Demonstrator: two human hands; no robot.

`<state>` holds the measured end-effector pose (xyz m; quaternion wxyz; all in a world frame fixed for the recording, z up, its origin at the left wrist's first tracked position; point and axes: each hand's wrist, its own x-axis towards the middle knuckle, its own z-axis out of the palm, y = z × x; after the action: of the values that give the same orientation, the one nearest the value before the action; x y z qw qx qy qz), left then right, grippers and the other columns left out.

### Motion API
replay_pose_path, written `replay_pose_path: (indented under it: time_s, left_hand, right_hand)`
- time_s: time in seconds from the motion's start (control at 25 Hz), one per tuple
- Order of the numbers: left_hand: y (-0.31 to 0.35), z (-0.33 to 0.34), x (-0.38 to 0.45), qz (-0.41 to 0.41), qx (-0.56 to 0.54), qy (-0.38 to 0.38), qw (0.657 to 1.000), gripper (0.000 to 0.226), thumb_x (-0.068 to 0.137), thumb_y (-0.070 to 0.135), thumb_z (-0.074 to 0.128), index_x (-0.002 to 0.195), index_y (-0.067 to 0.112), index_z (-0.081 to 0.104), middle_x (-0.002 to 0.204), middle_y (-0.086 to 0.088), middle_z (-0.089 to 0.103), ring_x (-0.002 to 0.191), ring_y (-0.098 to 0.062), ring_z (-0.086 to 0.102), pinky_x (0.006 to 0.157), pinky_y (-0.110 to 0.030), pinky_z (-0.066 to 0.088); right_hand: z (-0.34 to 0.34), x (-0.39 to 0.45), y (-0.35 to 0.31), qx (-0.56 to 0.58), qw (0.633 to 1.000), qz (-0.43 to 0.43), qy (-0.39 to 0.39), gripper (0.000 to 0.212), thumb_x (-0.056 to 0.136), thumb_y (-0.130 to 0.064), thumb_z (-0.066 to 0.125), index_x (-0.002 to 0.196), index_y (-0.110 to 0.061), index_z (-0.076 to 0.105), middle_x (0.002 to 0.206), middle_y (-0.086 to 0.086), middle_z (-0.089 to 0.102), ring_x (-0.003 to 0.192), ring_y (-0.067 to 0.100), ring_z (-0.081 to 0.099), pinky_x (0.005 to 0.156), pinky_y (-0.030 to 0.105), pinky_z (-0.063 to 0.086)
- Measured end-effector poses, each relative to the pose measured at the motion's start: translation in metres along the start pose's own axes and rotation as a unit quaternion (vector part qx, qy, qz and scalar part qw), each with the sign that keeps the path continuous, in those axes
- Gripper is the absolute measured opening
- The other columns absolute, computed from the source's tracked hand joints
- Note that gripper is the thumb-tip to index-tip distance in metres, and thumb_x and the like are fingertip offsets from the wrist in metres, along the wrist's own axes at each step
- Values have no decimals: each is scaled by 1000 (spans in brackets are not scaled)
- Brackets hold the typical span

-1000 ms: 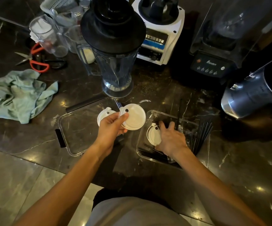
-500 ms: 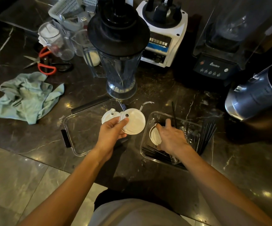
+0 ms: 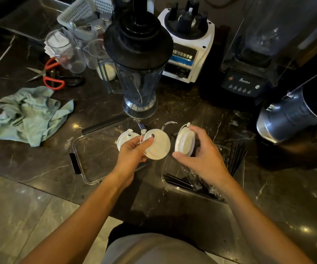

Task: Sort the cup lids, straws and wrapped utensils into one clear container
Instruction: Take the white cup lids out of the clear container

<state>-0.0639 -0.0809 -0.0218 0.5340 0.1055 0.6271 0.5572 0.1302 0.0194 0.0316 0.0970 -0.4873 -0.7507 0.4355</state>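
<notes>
Lids [image 3: 158, 147] are being pinched by the left hand [image 3: 133, 151]; the right hand [image 3: 203, 157] is gripping another lid [image 3: 184, 141] just beside them.

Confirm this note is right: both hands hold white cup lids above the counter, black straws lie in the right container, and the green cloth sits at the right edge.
One error: the green cloth lies at the left edge, per the head view. The rest stands.

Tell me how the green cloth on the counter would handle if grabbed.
The green cloth lies crumpled in soft folds, so it is probably floppy and would drape from the hand. It looks thin, so likely light. It should not roll or tip.
</notes>
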Motion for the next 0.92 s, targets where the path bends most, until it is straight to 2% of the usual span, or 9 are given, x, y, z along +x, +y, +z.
replay_pose_path:
  time_s: [0.08, 0.2, 0.28, 0.4, 0.52, 0.6, 0.76, 0.92]
  left_hand:
    - [0, 3, 0, 9, 5, -31, 999, 34, 92, 38, 72, 110, 10, 79, 109, -20, 77, 110, -45, 69, 101, -59, 54]
    - [5, 5, -5, -4, -41, -77, 996, 42, 97, 34, 62, 119, 0, 73, 115, -24, 75, 107, -36, 72, 97, -48, 58]
    - [7, 1, -8, -19, -78, -107, 991, 41, 105, 32, 52, 127, 1, 69, 123, -23, 72, 110, -32, 71, 97, -45, 58]
    - [8, -12, -11, -22, -115, -125, 985, 44, 109, 37, 43, 132, 8, 66, 131, -20, 70, 120, -34, 68, 101, -48, 55]
    - [9, -24, -15, -21, -102, -119, 987, 43, 107, 41, 46, 131, 13, 68, 129, -18, 71, 122, -36, 67, 103, -50, 53]
    - [9, -33, -16, -18, -80, -102, 991, 38, 105, 36, 52, 128, 12, 71, 125, -18, 73, 119, -37, 68, 101, -49, 54]
    - [10, -52, -17, -5, -76, -91, 993, 38, 103, 32, 56, 127, 5, 70, 120, -18, 74, 103, -27, 72, 85, -33, 60]
    - [8, -68, -11, -14, -100, -74, 992, 39, 103, 28, 56, 128, 1, 67, 125, -23, 71, 110, -31, 69, 90, -36, 59]
  right_hand:
    - [3, -4, -15, -77, 996, -32, -18, 92, 72, -60, 80, 149, -47, 31, 141, -12, 42, 124, 16, 52, 96, 44, 54]
    - [14, -2, -33, -222, 969, -86, -65, 101, 77, -67, 74, 157, -43, 17, 139, -6, 37, 117, 22, 59, 89, 40, 54]
    - [24, 2, -39, -254, 959, -90, -82, 106, 79, -69, 71, 160, -38, 11, 142, -4, 36, 117, 24, 60, 86, 40, 51]
    - [37, 6, -48, -240, 966, -63, -76, 108, 74, -70, 75, 157, -28, 19, 147, -2, 40, 121, 24, 60, 88, 41, 50]
    - [52, 11, -57, -247, 963, -83, -76, 98, 69, -69, 79, 144, -25, 34, 136, -4, 45, 113, 21, 63, 78, 34, 49]
    - [60, 14, -61, -260, 955, -105, -95, 96, 70, -69, 78, 144, -29, 33, 131, -5, 41, 108, 21, 62, 76, 33, 48]
    - [75, 19, -70, -272, 950, -107, -112, 96, 72, -65, 80, 147, -34, 29, 134, -7, 36, 110, 20, 60, 84, 38, 53]
    - [85, 24, -71, -213, 962, -100, -142, 93, 79, -58, 79, 154, -33, 31, 139, -8, 33, 114, 13, 53, 86, 29, 51]
